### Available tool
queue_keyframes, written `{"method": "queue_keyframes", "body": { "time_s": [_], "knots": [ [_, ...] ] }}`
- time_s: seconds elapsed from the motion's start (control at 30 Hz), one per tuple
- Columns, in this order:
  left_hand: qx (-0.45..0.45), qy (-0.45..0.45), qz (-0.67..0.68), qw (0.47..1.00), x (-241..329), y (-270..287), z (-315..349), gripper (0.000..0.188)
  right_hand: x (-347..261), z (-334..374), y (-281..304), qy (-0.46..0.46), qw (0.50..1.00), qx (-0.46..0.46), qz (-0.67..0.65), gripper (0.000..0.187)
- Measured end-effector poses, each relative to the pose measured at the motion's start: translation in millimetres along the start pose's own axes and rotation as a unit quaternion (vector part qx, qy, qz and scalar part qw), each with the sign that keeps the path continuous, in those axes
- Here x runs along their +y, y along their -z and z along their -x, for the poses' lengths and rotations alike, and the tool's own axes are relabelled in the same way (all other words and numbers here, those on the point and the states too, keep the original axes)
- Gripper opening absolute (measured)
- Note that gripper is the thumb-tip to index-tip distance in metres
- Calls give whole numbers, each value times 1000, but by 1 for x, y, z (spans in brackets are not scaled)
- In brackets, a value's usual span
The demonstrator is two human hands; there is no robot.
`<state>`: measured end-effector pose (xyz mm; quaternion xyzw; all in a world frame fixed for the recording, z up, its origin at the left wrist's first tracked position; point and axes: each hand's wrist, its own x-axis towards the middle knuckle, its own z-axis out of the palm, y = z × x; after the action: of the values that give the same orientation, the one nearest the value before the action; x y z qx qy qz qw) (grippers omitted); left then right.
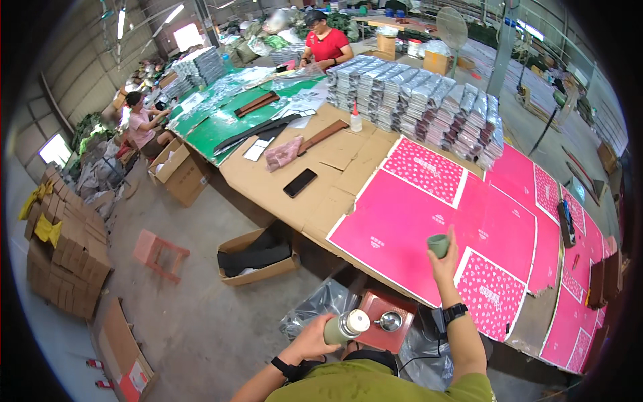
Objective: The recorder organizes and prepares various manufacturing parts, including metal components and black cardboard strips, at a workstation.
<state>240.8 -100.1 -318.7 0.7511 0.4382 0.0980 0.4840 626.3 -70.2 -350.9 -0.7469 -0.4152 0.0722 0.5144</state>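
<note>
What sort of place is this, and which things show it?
Probably a small factory or packing workshop: plastic-wrapped packages are stacked on a long worktable, and a person in a red shirt is at its far side.

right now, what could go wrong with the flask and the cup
The right grip holds the green cup by the pink sheets; if there is liquid inside, which I can't tell, a tip might wet them. The green flask leans in the left grip, so if it slipped it could knock the metal cup beside it.
</note>
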Motion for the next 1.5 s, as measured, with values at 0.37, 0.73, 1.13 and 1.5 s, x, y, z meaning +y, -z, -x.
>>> {"method": "queue_keyframes", "body": {
  "time_s": [0.37,0.73,1.13,1.5],
  "knots": [
    [23,65,37,997,1,4,23,75,165,30,-54,-180,967,164,72,85],
    [-13,68,16,997,-14,-12,16,77,130,33,-26,-172,950,69,250,94],
    [18,-36,-58,997,-18,-25,-13,70,-120,111,13,129,922,-364,16,34],
    [1,-100,-133,986,-11,-25,-19,69,-120,133,6,162,870,-399,242,52]
  ]
}}
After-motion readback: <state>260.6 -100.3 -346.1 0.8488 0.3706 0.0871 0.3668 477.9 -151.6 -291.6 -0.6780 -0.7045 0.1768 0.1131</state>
